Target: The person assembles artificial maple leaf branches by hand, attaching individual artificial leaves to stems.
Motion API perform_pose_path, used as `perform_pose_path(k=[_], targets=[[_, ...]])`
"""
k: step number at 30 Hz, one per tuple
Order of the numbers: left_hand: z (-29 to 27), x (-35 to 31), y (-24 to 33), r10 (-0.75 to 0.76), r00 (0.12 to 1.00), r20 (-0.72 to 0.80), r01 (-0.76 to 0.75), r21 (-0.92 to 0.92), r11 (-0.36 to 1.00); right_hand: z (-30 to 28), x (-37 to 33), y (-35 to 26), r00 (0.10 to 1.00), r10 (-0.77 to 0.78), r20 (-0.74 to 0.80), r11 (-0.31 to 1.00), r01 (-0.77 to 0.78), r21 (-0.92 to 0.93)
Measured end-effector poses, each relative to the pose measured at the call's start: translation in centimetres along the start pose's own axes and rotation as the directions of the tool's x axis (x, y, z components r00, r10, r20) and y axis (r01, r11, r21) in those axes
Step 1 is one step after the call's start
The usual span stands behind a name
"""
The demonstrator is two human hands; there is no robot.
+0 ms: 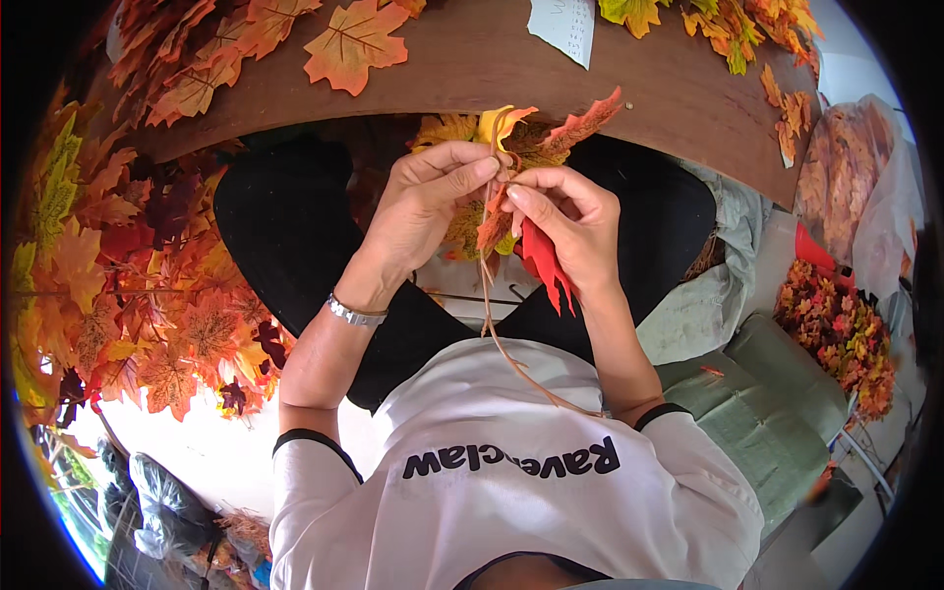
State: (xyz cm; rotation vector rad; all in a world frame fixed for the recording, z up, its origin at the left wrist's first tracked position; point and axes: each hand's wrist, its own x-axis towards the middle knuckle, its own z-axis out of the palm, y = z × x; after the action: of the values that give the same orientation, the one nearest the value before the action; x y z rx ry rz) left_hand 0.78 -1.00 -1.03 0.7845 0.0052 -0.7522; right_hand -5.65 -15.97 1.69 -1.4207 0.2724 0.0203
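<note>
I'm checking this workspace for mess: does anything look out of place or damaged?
Two small things: the white paper on the brown table has a slanted, seemingly torn lower edge, and a small orange scrap lies alone on the green bundle at the right.

Looking steeply down in 1 view from the person's head, through the left of 2 side-by-side fisheye cameras. Facing over the shirt [511, 403], nearest along the lower edge, toward the legs [285, 231] and the table [462, 69], bowing across the top. Framing the left hand [433, 192] and right hand [580, 221] close by, above center. Standing upright, bending straight edges toward the rim.
</note>
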Motion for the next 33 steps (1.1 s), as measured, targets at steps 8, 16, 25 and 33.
perform_pose_path(k=[8,16,25,33], targets=[[0.0,-0.2,0.2,-0.008,0.999,0.034,0.009,-0.015,1.000,0.2,-0.2,0.4,0.999,-0.041,-0.007,0.998,0.041,0.045],[0.2,-0.3,0.2,0.003,1.000,0.017,-0.004,0.034,0.999,0.5,-0.1,0.7,0.997,-0.083,-0.009,0.995,0.083,0.063],[0.1,-0.4,-0.2,0.069,0.997,0.021,-0.071,0.137,0.988,0.7,-0.2,1.2,0.998,-0.043,-0.045,0.989,0.049,0.137],[0.7,-0.3,-0.7,0.281,0.960,0.005,-0.258,0.414,0.873,1.0,-0.3,1.6,0.997,0.064,-0.040,0.952,-0.049,0.301]])
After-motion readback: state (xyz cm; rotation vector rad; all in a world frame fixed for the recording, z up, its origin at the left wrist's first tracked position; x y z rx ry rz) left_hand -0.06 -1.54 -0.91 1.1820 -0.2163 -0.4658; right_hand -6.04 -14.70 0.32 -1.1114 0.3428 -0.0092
